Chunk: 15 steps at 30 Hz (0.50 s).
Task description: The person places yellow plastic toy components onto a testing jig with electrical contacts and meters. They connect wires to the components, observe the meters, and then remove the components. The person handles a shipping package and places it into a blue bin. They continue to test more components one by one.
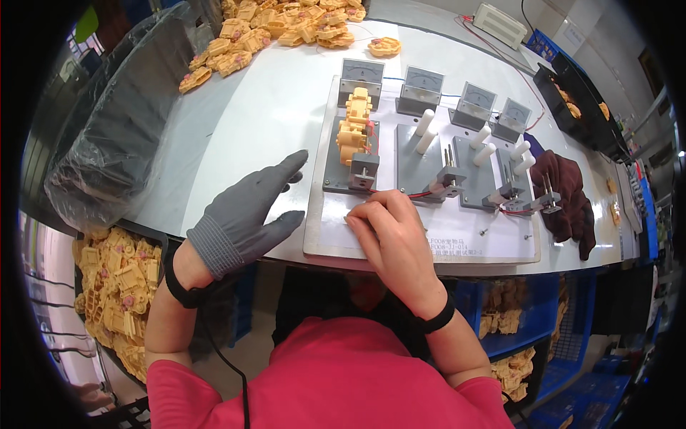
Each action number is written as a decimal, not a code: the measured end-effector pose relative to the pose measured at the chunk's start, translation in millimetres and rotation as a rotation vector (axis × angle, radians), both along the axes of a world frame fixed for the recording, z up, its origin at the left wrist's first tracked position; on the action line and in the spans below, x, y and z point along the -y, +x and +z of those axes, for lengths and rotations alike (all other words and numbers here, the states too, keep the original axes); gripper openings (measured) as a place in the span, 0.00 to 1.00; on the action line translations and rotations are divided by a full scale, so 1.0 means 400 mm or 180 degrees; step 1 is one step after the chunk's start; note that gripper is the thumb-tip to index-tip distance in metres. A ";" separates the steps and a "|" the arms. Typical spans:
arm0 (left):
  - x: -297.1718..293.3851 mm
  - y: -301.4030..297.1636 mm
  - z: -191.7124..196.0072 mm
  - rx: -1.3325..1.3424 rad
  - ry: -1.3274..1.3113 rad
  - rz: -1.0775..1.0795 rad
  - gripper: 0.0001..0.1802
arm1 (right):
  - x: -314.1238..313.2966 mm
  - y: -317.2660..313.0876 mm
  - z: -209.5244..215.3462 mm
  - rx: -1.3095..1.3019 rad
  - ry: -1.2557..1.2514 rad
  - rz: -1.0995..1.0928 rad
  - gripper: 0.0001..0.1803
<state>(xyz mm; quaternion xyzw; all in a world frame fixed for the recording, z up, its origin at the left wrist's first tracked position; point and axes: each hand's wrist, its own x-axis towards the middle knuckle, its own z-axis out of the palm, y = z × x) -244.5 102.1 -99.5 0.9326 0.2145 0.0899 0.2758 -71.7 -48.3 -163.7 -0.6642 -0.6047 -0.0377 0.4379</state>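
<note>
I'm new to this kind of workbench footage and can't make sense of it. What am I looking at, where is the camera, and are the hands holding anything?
The camera sits on a person's head and looks down, so straight edges bend. The left hand, in a grey glove, rests flat and open on the white table. The bare right hand is curled on a pale board carrying grey fixtures; whether it grips something small is hidden. One fixture holds a yellow plastic part. Behind stand four small dial meters. More yellow parts are piled at the far edge.

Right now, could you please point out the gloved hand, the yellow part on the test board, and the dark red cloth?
Left hand [239, 218], head view, back of the grey glove.
Yellow part [355, 129], head view, its middle.
Dark red cloth [568, 189], head view, centre fold.
</note>
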 end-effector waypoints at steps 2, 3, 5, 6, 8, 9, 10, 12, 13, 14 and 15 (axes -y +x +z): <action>0.000 -0.002 0.000 0.0001 -0.0009 0.0001 0.38 | -0.001 0.001 0.001 -0.0009 -0.0001 0.0008 0.05; 0.001 -0.003 0.000 0.0002 -0.0010 0.0001 0.38 | -0.001 0.003 0.000 -0.0008 0.0010 0.0029 0.05; 0.002 -0.007 0.001 0.0007 -0.0001 0.0017 0.38 | 0.001 0.005 -0.001 -0.0122 0.0018 0.0062 0.06; 0.002 -0.009 0.001 0.0010 0.0005 0.0031 0.38 | 0.003 0.004 -0.001 -0.0236 0.0017 0.0083 0.07; 0.001 -0.006 0.004 0.0015 -0.0074 0.0044 0.38 | 0.011 0.003 0.003 -0.0591 -0.0014 0.0049 0.09; 0.000 -0.005 0.005 0.0020 -0.0111 0.0057 0.38 | 0.017 0.000 0.011 -0.0829 -0.0040 0.0003 0.11; -0.004 -0.001 0.007 0.0048 -0.0297 0.0059 0.37 | 0.019 -0.001 0.016 -0.1068 -0.0069 -0.0044 0.13; -0.018 0.014 0.016 0.0104 -0.0668 0.0059 0.36 | 0.020 -0.003 0.020 -0.1423 0.0094 -0.0109 0.18; -0.026 0.028 0.021 0.0171 -0.0707 0.0066 0.36 | 0.021 -0.004 0.022 -0.1602 0.0176 -0.0142 0.20; -0.038 0.047 0.022 0.0237 -0.0748 0.0074 0.35 | 0.020 -0.003 0.023 -0.1604 0.0192 -0.0053 0.21; -0.053 0.067 0.022 0.0303 -0.0774 0.0084 0.35 | 0.013 -0.001 0.021 -0.1607 0.0221 0.0042 0.23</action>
